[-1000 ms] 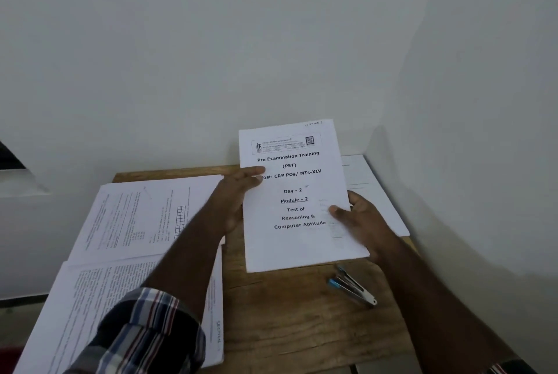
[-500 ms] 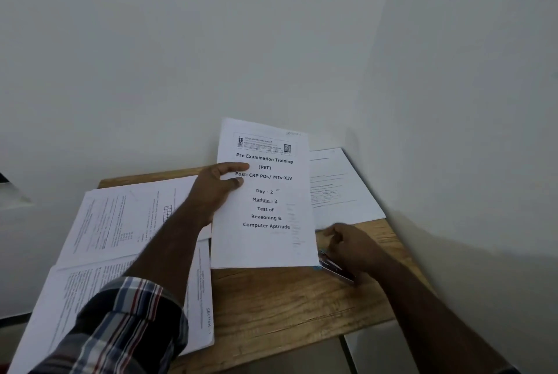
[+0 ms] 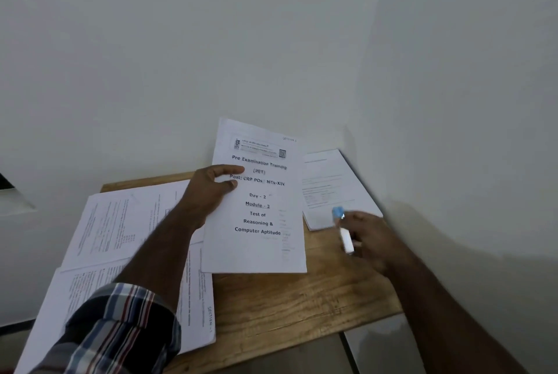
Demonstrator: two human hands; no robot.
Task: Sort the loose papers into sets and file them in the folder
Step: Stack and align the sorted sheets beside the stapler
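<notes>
Wooden worktop (image 3: 290, 298) in a white corner, papers across it. Largest spread: two printed sheets (image 3: 120, 231) overlapping at the left, running under the person's left forearm. Another sheet (image 3: 329, 189) lies flat at the far right, against the wall.

Cover-page set (image 3: 259, 222) (title reads "Pre Examination Training", Day 2, Module 2) stands tilted up off the wood, lower edge resting near mid-worktop. Left hand (image 3: 208, 192) grips its left margin, thumb and a finger laid over the front.

Change over the last second: the right hand (image 3: 371, 237) has let go of the set's right edge, dropped to the worktop, and now comes up curled round a small blue-and-white stapler (image 3: 344, 231), blurred with motion, just right of the set. The set has swung slightly leftward, carried by the left hand alone.

Reading: this set looks collated and binding appears next, likely at a top corner. One-handed hold leaves the pages free to fan or slip. No folder visible in view.
</notes>
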